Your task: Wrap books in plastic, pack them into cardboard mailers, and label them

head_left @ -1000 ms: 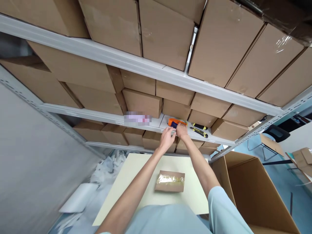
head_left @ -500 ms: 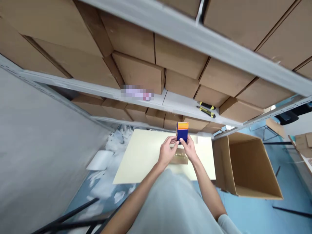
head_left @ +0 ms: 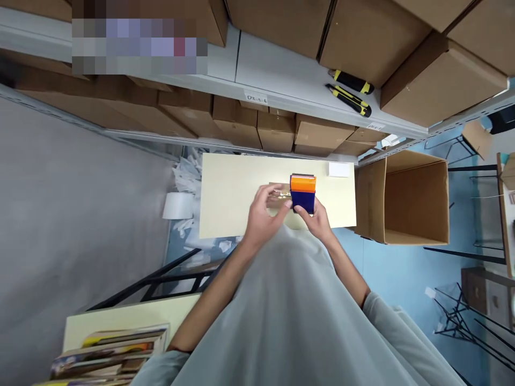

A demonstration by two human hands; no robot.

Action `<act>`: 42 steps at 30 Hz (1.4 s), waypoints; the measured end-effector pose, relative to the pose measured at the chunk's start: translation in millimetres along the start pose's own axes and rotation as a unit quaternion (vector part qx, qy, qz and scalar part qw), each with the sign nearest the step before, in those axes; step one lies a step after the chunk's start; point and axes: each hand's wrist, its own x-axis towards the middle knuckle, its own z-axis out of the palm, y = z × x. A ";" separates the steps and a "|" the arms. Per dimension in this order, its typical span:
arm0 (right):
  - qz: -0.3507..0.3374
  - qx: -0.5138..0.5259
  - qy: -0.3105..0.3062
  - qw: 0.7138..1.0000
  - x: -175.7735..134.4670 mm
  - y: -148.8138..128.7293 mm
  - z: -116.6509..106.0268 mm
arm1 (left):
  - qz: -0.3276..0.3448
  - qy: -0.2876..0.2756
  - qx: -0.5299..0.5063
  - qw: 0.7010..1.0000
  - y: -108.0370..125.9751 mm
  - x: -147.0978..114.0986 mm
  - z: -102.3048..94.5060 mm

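Note:
In the head view, a dark blue, block-shaped item with an orange top band is held upright above the table; its exact kind is unclear. My right hand grips it from the right, thumb on its lower front and fingers mostly behind. To its left is my left hand, fingers spread and curved, holding nothing; the thumb tip comes close to the item's lower left edge. Partly hidden behind the hands, a small cardboard box with shiny clear tape rests on the cream tabletop.
Ahead stands a grey shelf packed with cardboard boxes; two yellow-black box cutters lie on it. A white piece sits at the table's back right. Right is a large open carton. White wrapping and a wall are left.
The view has tipped downward, so the shelf sits higher in the picture. My left hand's fingers have spread away from the blue and orange item, while the right keeps hold of it.

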 end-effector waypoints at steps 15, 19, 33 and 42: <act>-0.094 -0.223 -0.086 0.966 -25.9 -6.4 -45.3 | 0.081 -0.133 0.037 0.987 44.0 41.9 -36.4; -0.093 -0.241 -0.109 0.960 -29.8 -2.1 -52.9 | 0.064 -0.152 0.019 0.986 39.2 36.7 -37.2; 0.033 -0.254 -0.207 0.944 -40.6 16.3 -51.0 | -0.121 -0.146 -0.011 0.982 -11.8 -20.7 -22.2; 0.113 -0.204 -0.236 0.943 -21.4 7.1 -43.3 | -0.259 -0.054 -0.067 0.962 -45.8 -34.3 -15.7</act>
